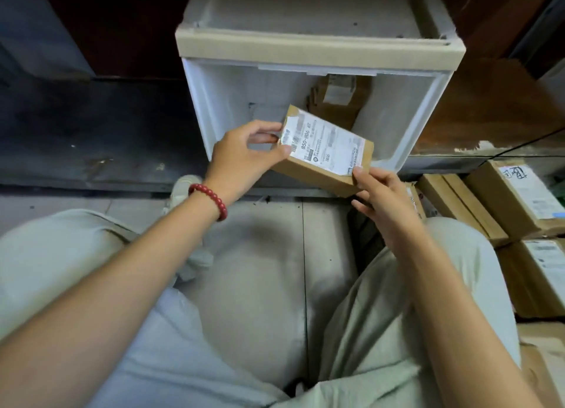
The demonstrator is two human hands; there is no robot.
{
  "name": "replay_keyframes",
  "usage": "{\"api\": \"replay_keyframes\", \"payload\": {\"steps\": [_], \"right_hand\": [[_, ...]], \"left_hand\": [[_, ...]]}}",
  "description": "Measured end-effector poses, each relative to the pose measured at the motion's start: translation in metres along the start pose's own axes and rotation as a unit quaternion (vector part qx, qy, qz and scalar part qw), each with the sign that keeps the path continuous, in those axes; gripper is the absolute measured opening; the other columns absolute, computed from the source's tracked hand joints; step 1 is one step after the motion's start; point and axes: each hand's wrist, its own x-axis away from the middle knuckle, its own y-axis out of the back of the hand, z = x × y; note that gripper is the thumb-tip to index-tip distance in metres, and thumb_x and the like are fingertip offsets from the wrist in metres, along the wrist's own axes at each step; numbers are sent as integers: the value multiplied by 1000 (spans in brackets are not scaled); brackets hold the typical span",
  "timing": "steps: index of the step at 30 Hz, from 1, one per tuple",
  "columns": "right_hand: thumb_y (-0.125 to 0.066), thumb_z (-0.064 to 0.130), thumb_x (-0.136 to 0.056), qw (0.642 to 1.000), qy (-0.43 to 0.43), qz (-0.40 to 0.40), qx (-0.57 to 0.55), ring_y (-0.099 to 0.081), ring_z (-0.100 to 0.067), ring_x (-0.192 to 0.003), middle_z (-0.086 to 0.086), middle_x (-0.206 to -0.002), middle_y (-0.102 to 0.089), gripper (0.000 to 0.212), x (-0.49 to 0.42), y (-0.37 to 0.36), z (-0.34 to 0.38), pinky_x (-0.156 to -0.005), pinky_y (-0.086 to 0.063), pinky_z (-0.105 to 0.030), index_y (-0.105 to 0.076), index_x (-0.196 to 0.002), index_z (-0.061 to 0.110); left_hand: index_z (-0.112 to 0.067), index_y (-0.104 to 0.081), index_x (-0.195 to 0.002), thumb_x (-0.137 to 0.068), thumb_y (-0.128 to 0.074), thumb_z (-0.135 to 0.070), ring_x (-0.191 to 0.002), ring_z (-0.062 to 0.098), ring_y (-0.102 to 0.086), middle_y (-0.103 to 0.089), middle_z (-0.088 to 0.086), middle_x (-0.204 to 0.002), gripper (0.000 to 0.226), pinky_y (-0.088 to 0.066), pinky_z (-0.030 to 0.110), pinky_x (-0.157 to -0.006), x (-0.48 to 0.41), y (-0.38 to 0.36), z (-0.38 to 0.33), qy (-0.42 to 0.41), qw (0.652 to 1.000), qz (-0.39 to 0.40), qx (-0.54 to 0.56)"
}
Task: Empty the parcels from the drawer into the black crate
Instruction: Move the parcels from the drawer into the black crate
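Between two hands, just over the near front edge of the drawer (195, 102): one small brown parcel (327, 154), white label facing up, turned at a slant. Hangs clear of the drawer floor, supported at both ends. Pinched at its left end by the left hand (241, 160), thumb on the label's edge, curled fingers against the far side. Gripped at its near right corner by the right hand (382, 199), thumb pressed on the label's corner, fingers curled beneath. Both sets of fingers closed on this same parcel, neither loose.

Deeper inside the one white drawer, near its back wall: one second parcel (336, 102), brown with a pale label, partly tucked under the beige frame (305, 45).

Around the left wrist: one red bead bracelet (211, 199).

Off to the right: at least four labelled cardboard boxes (519, 203), packed close together.

Below: two knees in pale trousers (76, 270).
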Motion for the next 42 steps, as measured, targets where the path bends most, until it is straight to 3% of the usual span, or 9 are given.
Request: {"api": "replay_keyframes", "payload": {"steps": [5,14,18,22,25,28,33,39,42], "right_hand": [[-58,34,-94,1000,-10,-16,0,-60,-15,-112,6,-104,-64,9,-4,-11,-6,-89,-49,-32,-54,-89,28],[-73,22,-84,998,61,-15,-12,-60,0,-100,6,-115,-66,39,0,-28,-22,-69,-44,-24,-50,-114,18],[-72,10,-83,989,140,17,-54,-65,2,-94,9,-112,-66,32,2,-29,-17,-80,-49,-25,-51,-106,18],[-74,8,-79,970,229,65,-42,-60,-16,-117,3,-136,-55,40,5,-31,-8,-90,-51,-26,-50,-105,24],[-74,-1,-73,958,254,116,-65,-62,-12,-113,3,-139,-51,57,12,-35,-4,-84,-51,-20,-46,-118,18],[-72,-7,-74,953,269,130,-46,-63,-7,-110,12,-128,-59,68,12,-34,-3,-81,-51,-17,-47,-131,19],[-69,8,-85,957,278,88,7,-64,-20,-102,-2,-125,-62,57,5,-31,-10,-87,-52,-27,-52,-137,23],[-65,24,-89,977,210,-11,-29,-61,3,-90,17,-99,-69,30,1,-30,-9,-81,-52,-22,-66,-119,20],[-61,31,-92,982,177,-34,-54,-60,-3,-89,21,-86,-67,11,-3,-25,-8,-73,-50,-21,-69,-97,26]], "left_hand": [[-29,-66,-117,-81,-72,-36,-88,0,-65,-68,-13,-107,37,-45,0,-69,14,-19,0,-2,999,-47,-14],[-23,-59,-115,-88,-66,-18,-101,5,-61,-65,-11,-115,29,-45,11,-79,19,-5,-4,-132,969,-91,-187],[-17,-53,-114,-87,-66,-13,-104,12,-63,-64,-4,-116,30,-53,30,-88,15,0,-2,-91,979,-123,-133],[-16,-43,-125,-87,-67,-25,-109,9,-58,-58,-4,-125,45,-42,11,-79,14,2,-1,-8,988,-119,-98],[-19,-41,-134,-89,-63,-30,-116,9,-53,-56,-5,-131,51,-35,8,-79,13,1,2,31,990,-107,-82],[-25,-37,-144,-92,-57,-38,-124,13,-48,-51,-4,-137,57,-35,14,-87,10,3,3,56,992,-97,-67],[-31,-21,-151,-92,-53,-49,-135,16,-34,-36,-3,-149,70,-31,24,-93,10,2,-1,75,991,-102,-35],[-30,-48,-135,-89,-61,-42,-100,3,-61,-64,-6,-121,49,-46,7,-77,10,7,-3,43,989,-143,-10],[-26,-65,-115,-87,-65,-37,-81,-5,-63,-70,-10,-105,30,-47,4,-73,9,9,-5,31,988,-154,-5]]}}
